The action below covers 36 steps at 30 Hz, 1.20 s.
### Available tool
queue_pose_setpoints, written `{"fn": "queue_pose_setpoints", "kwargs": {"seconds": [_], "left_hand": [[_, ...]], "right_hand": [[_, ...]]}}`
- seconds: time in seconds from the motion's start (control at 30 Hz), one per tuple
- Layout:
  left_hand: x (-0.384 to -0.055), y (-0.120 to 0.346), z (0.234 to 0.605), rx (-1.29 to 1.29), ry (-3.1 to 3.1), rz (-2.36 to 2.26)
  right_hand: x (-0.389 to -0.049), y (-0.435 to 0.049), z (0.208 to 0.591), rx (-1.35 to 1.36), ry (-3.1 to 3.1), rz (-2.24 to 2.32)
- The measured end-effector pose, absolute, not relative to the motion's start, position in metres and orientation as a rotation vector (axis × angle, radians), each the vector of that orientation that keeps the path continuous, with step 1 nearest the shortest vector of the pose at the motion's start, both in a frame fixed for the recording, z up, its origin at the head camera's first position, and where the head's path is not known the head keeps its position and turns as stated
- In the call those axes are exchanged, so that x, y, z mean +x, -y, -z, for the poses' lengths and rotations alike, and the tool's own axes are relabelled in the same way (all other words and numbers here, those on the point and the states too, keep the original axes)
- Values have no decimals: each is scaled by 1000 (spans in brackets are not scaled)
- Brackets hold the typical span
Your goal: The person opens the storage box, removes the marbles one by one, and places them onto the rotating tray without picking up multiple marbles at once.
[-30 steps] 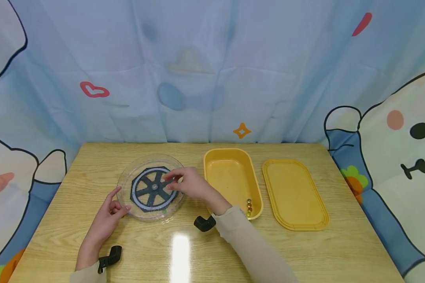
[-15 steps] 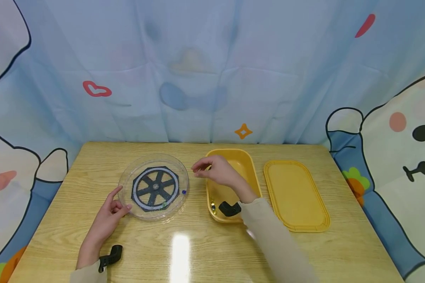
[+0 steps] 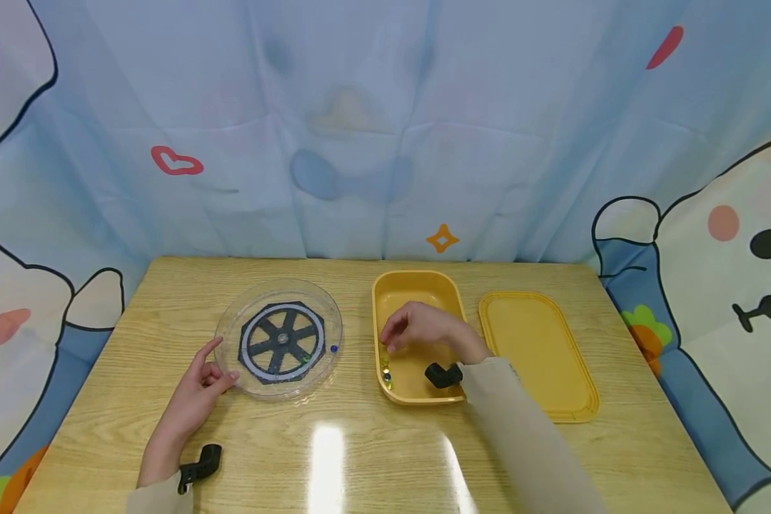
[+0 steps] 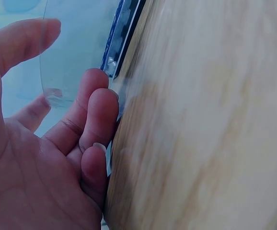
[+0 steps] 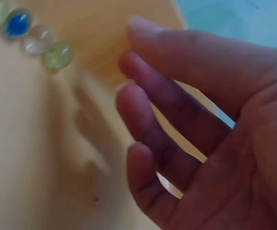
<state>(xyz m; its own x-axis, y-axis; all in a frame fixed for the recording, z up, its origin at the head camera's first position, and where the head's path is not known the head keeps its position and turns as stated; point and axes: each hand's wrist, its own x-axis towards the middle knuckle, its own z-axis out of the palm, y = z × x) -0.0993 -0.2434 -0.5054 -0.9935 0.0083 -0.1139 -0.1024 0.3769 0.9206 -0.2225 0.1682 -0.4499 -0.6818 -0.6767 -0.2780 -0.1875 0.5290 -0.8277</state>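
My left hand (image 3: 195, 389) holds the near-left rim of a clear round dish (image 3: 331, 314) with thumb and forefinger; the other fingers are curled beside it in the left wrist view. Inside the dish lies a dark wheel-shaped piece (image 3: 275, 365) with spokes and a pale ring. A blue marble (image 3: 334, 349) and a green marble (image 3: 305, 360) show in it too. My right hand (image 3: 417, 328) is down in a deep yellow tub (image 3: 452, 293), fingers loosely bent. Several glass marbles (image 5: 17, 24) lie in a row just beyond its fingertips; nothing shows between thumb and fingers.
Right of the tub lies a flat yellow lid or tray (image 3: 540, 343), partly covered by my right sleeve (image 3: 527, 428). Everything stands on a wooden table (image 3: 250, 457), with a patterned blue curtain (image 3: 360, 143) behind its far edge.
My right hand has gone from above the dish rightward and down into the tub. The blue marble is now visible in the dish. The tub's marbles have rolled to its left side. My left hand stays put.
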Motion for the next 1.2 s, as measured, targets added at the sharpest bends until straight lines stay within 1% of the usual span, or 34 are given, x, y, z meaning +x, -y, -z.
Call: {"fn": "queue_pose_setpoints", "kwargs": {"seconds": [0.3,0.57,0.87,1.2], "left_hand": [[-100,243,503,-88,-2528,-1681],[-100,244,502,-85,-2546,-1667],[-99,246,504,-84,-2555,-1664],[-99,243,503,-86,-2549,-1660]], "right_hand": [[-222,-165,461,-675,-2169,918],[-220,-157,461,-656,-2236,808],[-218,-153,464,-648,-2246,786],[-220,-163,457,-724,-2236,874]]}}
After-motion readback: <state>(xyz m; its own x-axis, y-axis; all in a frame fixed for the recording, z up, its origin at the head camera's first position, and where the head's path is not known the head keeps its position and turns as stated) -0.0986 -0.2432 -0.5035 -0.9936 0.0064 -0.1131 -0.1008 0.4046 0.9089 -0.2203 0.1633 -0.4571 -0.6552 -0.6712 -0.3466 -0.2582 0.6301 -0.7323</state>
